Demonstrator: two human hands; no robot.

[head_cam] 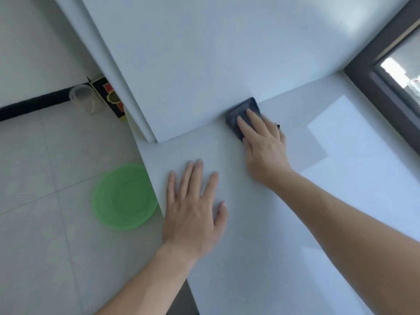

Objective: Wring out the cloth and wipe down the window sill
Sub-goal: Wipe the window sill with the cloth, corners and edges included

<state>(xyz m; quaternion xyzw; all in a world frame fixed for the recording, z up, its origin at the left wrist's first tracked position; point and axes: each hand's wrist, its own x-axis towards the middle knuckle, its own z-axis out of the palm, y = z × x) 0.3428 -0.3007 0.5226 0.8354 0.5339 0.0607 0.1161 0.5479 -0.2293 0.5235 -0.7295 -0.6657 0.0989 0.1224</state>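
A dark blue-grey folded cloth [244, 111] lies on the white window sill [341, 201], pushed up against the foot of the white wall. My right hand [263, 144] presses flat on the cloth with straight fingers, covering its near half. My left hand [193, 210] rests flat on the sill near its left edge, fingers spread, holding nothing.
A green plastic basin [123, 196] sits on the tiled floor just left of the sill's edge. A clear plastic cup [83, 102] and a black, red and yellow box [111, 98] stand by the wall at the back left. The dark window frame [375, 87] borders the sill on the right.
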